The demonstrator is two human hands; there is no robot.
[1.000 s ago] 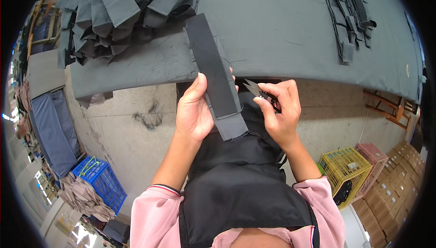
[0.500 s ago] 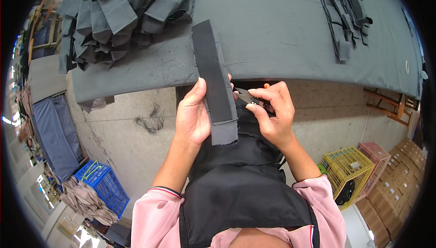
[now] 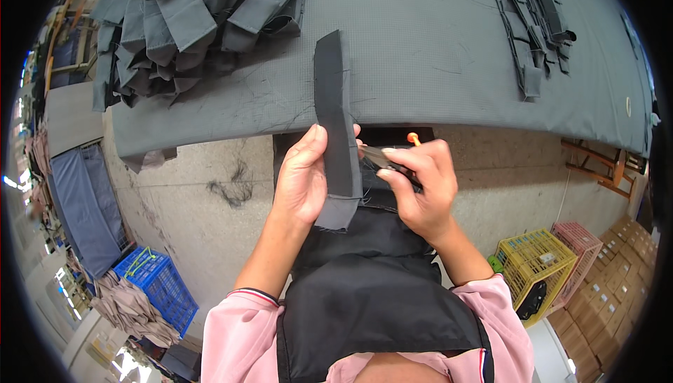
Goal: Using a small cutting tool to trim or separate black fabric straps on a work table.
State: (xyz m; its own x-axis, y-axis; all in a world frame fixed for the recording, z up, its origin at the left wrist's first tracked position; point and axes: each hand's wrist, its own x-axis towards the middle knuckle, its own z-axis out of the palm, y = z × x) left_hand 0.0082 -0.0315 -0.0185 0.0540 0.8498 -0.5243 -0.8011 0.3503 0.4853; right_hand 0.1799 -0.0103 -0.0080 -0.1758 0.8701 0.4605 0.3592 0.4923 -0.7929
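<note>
My left hand (image 3: 303, 176) grips a long dark grey fabric strip (image 3: 335, 113) near its lower half, thumb on top and fingertips showing past its right edge. The strip's far end lies over the table edge; its near end, a lighter grey flap, hangs above my black apron (image 3: 371, 285). Loose threads stick out along its right side. Closed around a pair of thread snips (image 3: 379, 158), my right hand (image 3: 429, 186) is just right of the strip. The blades point left at the strip's edge, near my left fingertips. An orange piece (image 3: 413, 139) pokes up behind my right fingers.
A grey-covered table (image 3: 413, 53) spans the front. A heap of grey fabric pieces (image 3: 175, 25) lies on its left, a smaller bundle of strips (image 3: 533, 25) on its right. Blue (image 3: 158, 288) and yellow (image 3: 536, 264) crates flank me, with cartons (image 3: 610, 292) farther right.
The strip's far end has swung right, and its near flap has shifted slightly left and down. My right hand with the snips has dropped a little, and the orange piece shows more.
</note>
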